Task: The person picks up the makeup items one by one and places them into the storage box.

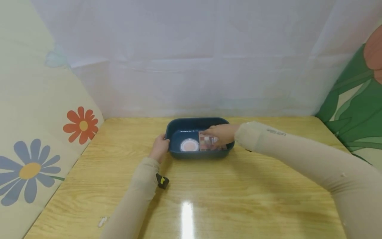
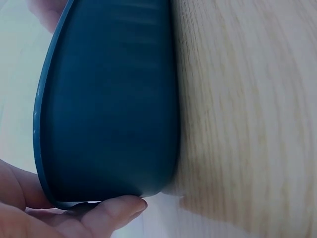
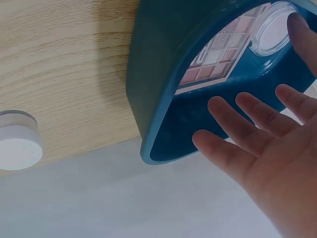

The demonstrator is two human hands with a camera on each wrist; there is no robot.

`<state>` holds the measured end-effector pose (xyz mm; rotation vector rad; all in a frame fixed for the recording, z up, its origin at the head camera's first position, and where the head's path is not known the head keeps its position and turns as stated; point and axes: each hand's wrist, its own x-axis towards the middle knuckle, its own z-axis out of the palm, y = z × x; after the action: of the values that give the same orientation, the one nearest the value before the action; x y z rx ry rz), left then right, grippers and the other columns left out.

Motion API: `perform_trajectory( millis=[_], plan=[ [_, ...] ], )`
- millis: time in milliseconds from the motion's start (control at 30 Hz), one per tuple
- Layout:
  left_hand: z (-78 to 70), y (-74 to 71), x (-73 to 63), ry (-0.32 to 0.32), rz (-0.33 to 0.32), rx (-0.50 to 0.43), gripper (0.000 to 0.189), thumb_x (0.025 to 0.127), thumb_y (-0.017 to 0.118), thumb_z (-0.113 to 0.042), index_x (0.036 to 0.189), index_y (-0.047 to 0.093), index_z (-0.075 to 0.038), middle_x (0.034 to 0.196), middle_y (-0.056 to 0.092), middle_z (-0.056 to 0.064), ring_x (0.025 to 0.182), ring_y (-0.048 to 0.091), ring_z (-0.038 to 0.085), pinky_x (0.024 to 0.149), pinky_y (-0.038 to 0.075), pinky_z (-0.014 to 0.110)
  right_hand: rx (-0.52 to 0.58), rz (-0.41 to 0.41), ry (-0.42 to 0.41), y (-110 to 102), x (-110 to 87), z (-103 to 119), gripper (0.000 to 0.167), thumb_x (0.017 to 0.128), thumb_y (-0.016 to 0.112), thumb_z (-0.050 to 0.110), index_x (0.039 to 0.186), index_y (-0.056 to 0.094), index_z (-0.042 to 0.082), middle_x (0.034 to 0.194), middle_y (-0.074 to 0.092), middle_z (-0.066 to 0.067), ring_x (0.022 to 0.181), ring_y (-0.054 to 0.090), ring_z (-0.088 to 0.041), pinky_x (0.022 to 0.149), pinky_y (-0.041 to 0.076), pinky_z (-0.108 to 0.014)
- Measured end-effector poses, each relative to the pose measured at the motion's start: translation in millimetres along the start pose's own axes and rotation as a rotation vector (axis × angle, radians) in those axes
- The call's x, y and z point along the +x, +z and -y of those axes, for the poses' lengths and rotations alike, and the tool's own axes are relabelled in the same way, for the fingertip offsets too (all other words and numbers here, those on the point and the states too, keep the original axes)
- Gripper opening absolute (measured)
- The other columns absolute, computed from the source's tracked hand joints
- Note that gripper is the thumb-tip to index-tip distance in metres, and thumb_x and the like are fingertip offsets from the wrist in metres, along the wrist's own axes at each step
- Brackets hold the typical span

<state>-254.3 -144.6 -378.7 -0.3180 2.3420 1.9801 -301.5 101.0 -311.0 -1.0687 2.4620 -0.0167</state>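
A dark blue plastic basin (image 1: 197,155) sits on the table toward the back. My left hand (image 1: 159,146) grips its left end, and in the left wrist view the fingers (image 2: 116,213) pinch the rim and wall. Inside the basin lie a round clear-rimmed container with a pale pink face (image 1: 189,145) and a flat palette of pinkish squares (image 1: 206,141). Over the palette reaches my right hand (image 1: 222,132), covering part of it. The right wrist view has that hand (image 3: 262,134) with spread fingers and nothing held.
A white round jar (image 3: 20,141) stands on the table beyond the basin's right end. The wooden table (image 1: 209,199) meets a white cloth backdrop (image 1: 191,66). Flower-patterned panels (image 1: 30,99) flank it. A small white scrap (image 1: 102,221) lies at the front left.
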Motion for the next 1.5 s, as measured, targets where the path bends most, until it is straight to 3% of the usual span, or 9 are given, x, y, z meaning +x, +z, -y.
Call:
perform_trajectory(
  millis=[333,700,933,1267,1500],
  plan=[
    [1.7,0.5,0.4,0.0,-0.014,0.01,0.039,0.099,0.032,0.003,0.134,0.04,0.019,0.128,0.048,0.034,0.108,0.052,0.037,0.098,0.045,0.046,0.007,-0.028,-0.037,4.2,-5.1,-14.1,0.073,0.091,0.07,0.024,0.151,0.032,0.006,0.142,0.045,-0.021,0.127,0.046,-0.036,0.105,0.039,-0.051],
    [-0.2,0.0,-2.5,0.019,-0.015,0.028,0.04,0.098,0.033,0.004,0.133,0.039,0.021,0.129,0.048,0.035,0.114,0.05,0.041,0.101,0.043,0.047,0.051,-0.037,0.005,-0.3,-18.2,-12.3,0.066,0.092,0.069,0.018,0.146,0.037,-0.002,0.144,0.043,-0.023,0.128,0.045,-0.038,0.106,0.038,-0.051],
    [-0.2,-0.1,-3.6,0.016,-0.021,0.033,0.04,0.098,0.033,0.004,0.133,0.04,0.021,0.128,0.048,0.035,0.11,0.05,0.038,0.099,0.043,0.047,0.077,-0.049,0.027,1.7,-22.7,-17.7,0.068,0.091,0.069,0.021,0.147,0.037,0.001,0.145,0.041,-0.021,0.131,0.042,-0.036,0.107,0.037,-0.05],
    [-0.1,-1.2,-2.9,0.019,-0.011,0.027,0.041,0.098,0.032,0.003,0.134,0.038,0.021,0.131,0.046,0.035,0.117,0.048,0.041,0.102,0.041,0.048,0.068,-0.097,0.01,4.8,-27.1,-27.9,0.067,0.09,0.071,0.017,0.144,0.039,-0.004,0.144,0.042,-0.025,0.132,0.041,-0.039,0.108,0.035,-0.052],
    [-1.0,-1.8,-2.0,0.006,-0.006,0.02,0.041,0.099,0.031,0.003,0.136,0.036,0.02,0.134,0.045,0.035,0.12,0.048,0.042,0.103,0.041,0.047,0.072,-0.087,0.06,6.5,-30.7,-32.5,0.068,0.091,0.07,0.018,0.147,0.036,-0.001,0.148,0.036,-0.026,0.134,0.036,-0.041,0.107,0.035,-0.054]
  ],
)
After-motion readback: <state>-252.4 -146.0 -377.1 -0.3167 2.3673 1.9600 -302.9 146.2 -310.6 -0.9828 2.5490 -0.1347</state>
